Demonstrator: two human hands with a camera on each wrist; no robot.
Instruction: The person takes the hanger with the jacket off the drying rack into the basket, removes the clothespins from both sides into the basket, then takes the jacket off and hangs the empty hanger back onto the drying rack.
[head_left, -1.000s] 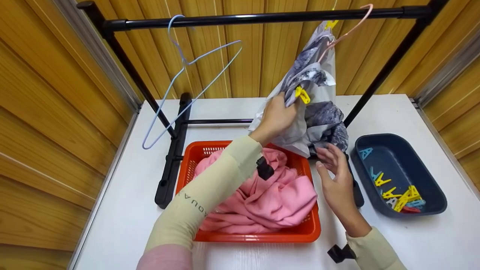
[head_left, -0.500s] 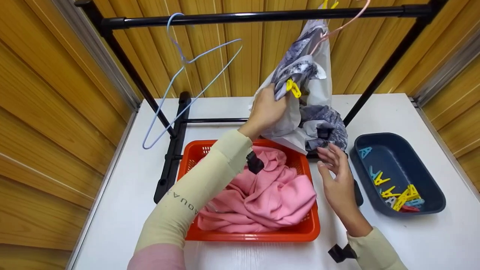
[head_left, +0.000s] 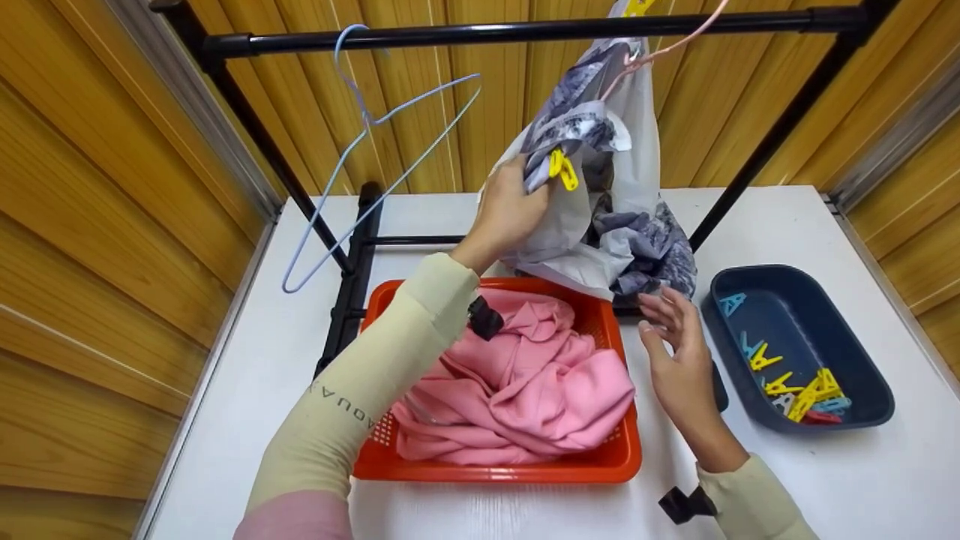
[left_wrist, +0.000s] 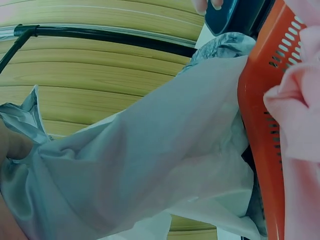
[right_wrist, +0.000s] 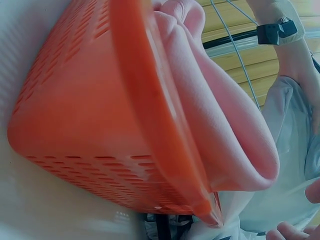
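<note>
My left hand (head_left: 506, 210) grips the edge of a grey-and-white patterned garment (head_left: 639, 169) that hangs on a pink hanger (head_left: 667, 51). Just beside those fingers, a yellow clothespin (head_left: 562, 170) is clipped to the cloth. Another yellow clothespin (head_left: 637, 7) shows at the garment's top, behind the rail. Pale cloth (left_wrist: 150, 140) stretches across the left wrist view. My right hand (head_left: 681, 364) is held with relaxed, bent fingers by the garment's bunched lower end, holding nothing; whether it touches the cloth I cannot tell.
A red basket (head_left: 495, 473) with pink cloth (head_left: 525, 390) stands in front. On the right, a dark blue tub (head_left: 795, 289) contains several clothespins. A blue hanger (head_left: 409, 176) hangs at the left of the black rail (head_left: 480, 37).
My left hand has moved left, pulling the garment and its clothespins along, and the pink hanger has shifted left too. The right hand has hardly moved.
</note>
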